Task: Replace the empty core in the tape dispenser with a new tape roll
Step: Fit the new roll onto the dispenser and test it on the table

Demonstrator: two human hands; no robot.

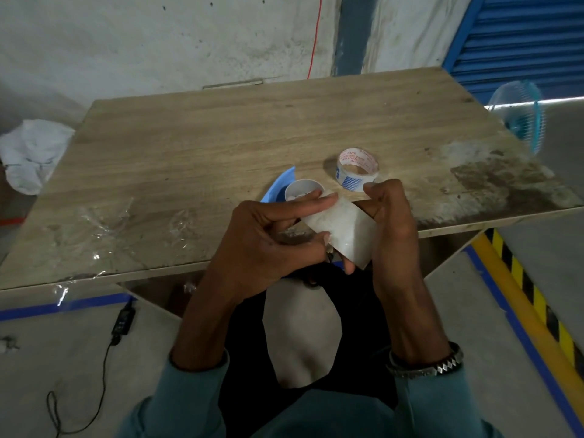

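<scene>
Both hands hold a wide translucent strip of tape (341, 230) over the near edge of the wooden table (221, 147). My left hand (268, 248) pinches its left end between thumb and fingers. My right hand (392, 229) grips its right side. Just behind my left fingers a white ring (301, 188) sits in a blue tape dispenser (281, 186), which is mostly hidden by the hand. A second tape roll (357, 169), red print inside and blue stripes outside, lies flat on the table beyond my right hand, untouched.
Crumpled clear plastic film (104, 222) lies on the table's near left part. A white bag (31, 153) sits on the floor at the left and a blue fan (521, 118) stands at the right. A power adapter with its cable (124, 320) lies on the floor.
</scene>
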